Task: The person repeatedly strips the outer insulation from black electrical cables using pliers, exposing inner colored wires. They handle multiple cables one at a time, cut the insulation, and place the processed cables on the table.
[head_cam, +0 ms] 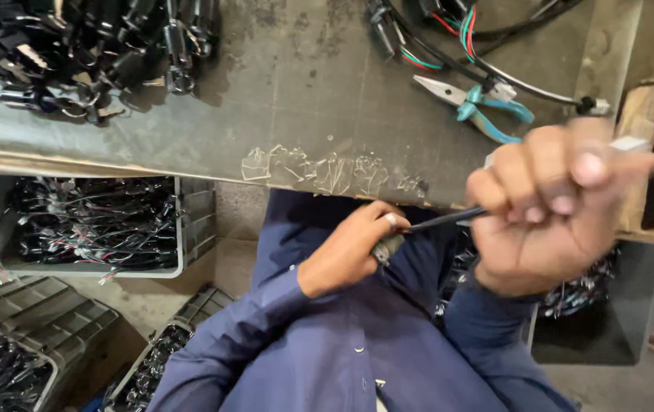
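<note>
While the left hand (350, 248) grips a cable's connector end (386, 246) below the workbench's (190, 130) near edge, the right hand (548, 210) closes around the black cable (441, 221), pulling it taut; blue-handled pliers (480, 107) lie near the right edge.

One head-worn camera looks steeply down, very close to the right hand (548, 210), which looms blurred; the left hand (350, 248) sits lower, the surface (296, 99) edge beyond both.

Counter (296, 84), grey metal: teal-handled pliers (473, 107) at its right; black connector pile (75, 49) at its left; taped patch (327, 172) on its front edge; grey wire-filled crate (90, 225) below.
</note>
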